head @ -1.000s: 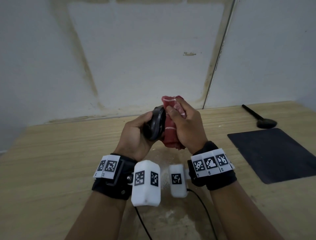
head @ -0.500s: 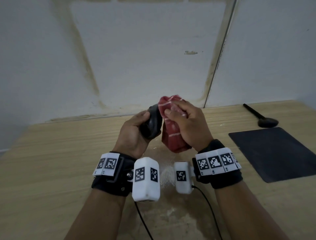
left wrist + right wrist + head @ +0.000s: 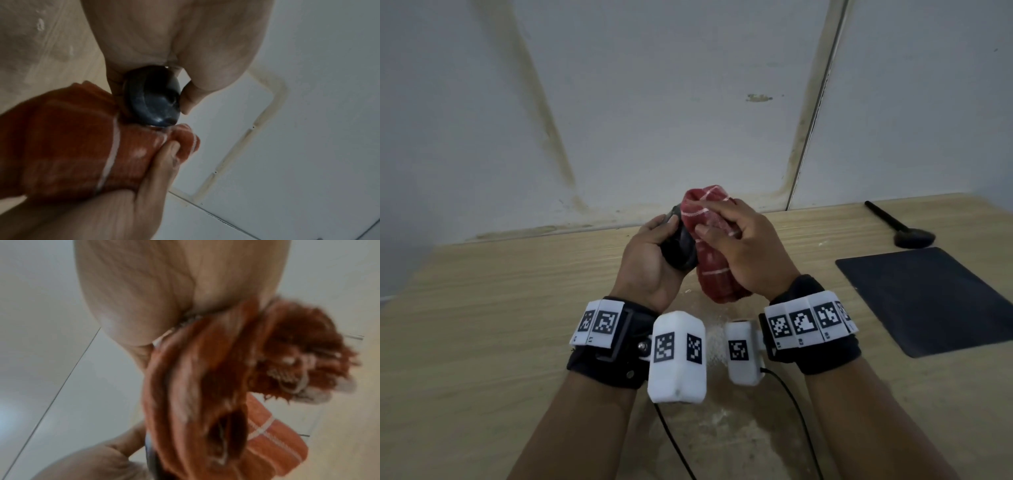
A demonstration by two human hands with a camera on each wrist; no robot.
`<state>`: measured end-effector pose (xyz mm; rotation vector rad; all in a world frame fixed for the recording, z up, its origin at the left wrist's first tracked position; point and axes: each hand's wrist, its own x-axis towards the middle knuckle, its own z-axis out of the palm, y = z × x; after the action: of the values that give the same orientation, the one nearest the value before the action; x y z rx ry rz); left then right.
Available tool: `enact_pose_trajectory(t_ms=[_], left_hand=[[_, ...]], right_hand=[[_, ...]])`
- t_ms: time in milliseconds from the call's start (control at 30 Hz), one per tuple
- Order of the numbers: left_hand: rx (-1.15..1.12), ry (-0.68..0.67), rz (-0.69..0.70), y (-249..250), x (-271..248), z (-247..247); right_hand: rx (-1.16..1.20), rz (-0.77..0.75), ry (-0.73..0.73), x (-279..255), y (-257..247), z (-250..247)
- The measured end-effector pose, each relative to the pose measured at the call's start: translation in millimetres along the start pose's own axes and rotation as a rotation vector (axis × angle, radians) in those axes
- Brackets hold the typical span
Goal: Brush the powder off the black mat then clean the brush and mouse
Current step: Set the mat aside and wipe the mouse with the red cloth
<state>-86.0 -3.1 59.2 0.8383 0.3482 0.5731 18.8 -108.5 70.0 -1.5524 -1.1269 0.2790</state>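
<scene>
A: Item: mouse (image 3: pixel 678 245), gripped in left hand (image 3: pixel 650 263). Change?
B: Red cloth (image 3: pixel 714 253), bunched in right hand (image 3: pixel 748 253), has slid up over it. Wiping continues; brush (image 3: pixel 900 228) lies far right.

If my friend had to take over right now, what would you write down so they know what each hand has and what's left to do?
Left hand: grips the small black computer mouse, lifted above the wooden table.
Right hand: holds the bunched red cloth with white stripes pressed against the mouse.
Black rectangular mat: lies flat at the right and looks free of powder.
Black long-handled brush: lies on the table behind the mat; whether it is clean cannot be told.
White powder: lies on the table under the wrists.
Left to do: finish wiping the mouse and set it down; check the brush.
</scene>
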Motion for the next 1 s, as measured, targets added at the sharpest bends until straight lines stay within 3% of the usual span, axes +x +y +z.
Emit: enact_pose_trajectory(t_ms=[133,300,433,567,767,867,1000], left_hand=[[-0.03,0.074,-0.045,0.4,0.9,-3.2],[-0.074,0.051,-0.056,3.4,-0.4,-0.7],[-0.075,0.006,-0.033,4.0,-1.5,0.3],[-0.11,0.062,-0.024,11.8,-0.1,-0.8],[-0.038,0.002,-0.018,8.9,-3.2,1.9],[-0.016,-0.027,-0.005,9.7,-0.9,2.1],[-0.004,0.025,0.007,15.6,1.8,-2.3]], right_hand=[[-0.042,0.076,-0.141,-0.1,-0.8,-10.4],[0.089,0.097,0.032,3.3,3.4,-14.5],[0.125,0.071,0.001,5.7,3.3,-2.3],[0.085,0.085,-0.062,5.7,1.8,-13.9],[0.22,0.016,0.115,9.1,0.7,-3.3],[0.166,-0.035,0.045,9.0,-3.5,-1.9],[0.137,0.043,-0.115,8.8,-5.2,-21.7]])
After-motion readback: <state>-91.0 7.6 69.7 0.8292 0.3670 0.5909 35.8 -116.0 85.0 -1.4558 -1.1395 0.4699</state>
